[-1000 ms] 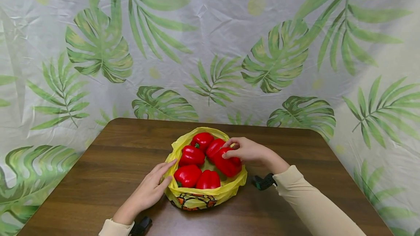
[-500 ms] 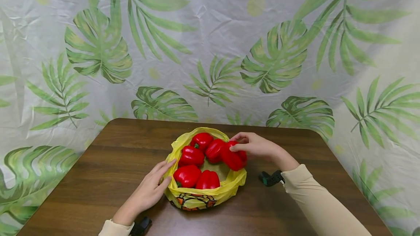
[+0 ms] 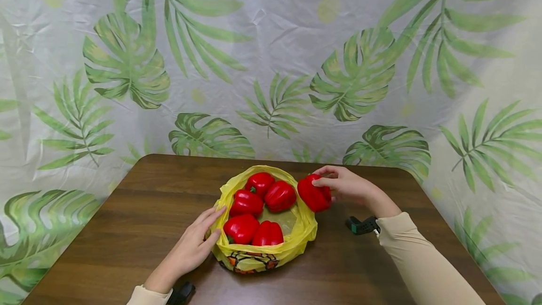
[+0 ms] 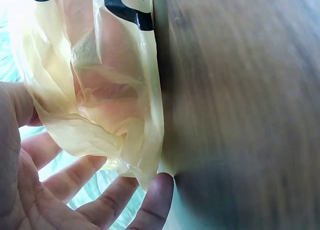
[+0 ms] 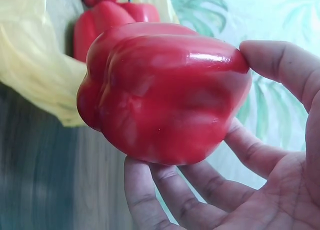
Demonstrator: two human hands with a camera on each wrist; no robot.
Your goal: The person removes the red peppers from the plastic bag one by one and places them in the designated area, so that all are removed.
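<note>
1. While five peppers [image 3: 254, 211] lie in the bag [image 3: 271, 253], a sixth pepper [image 3: 314, 194] is gripped by the right hand [image 3: 345, 186] just beside the bag's rim.
2. The bag's side is touched by the left hand [image 3: 190, 246], its fingers seemingly straight.

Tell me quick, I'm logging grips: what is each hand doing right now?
Left hand: open, fingers resting against the yellow bag.
Right hand: holding a red pepper beside the bag.
</note>
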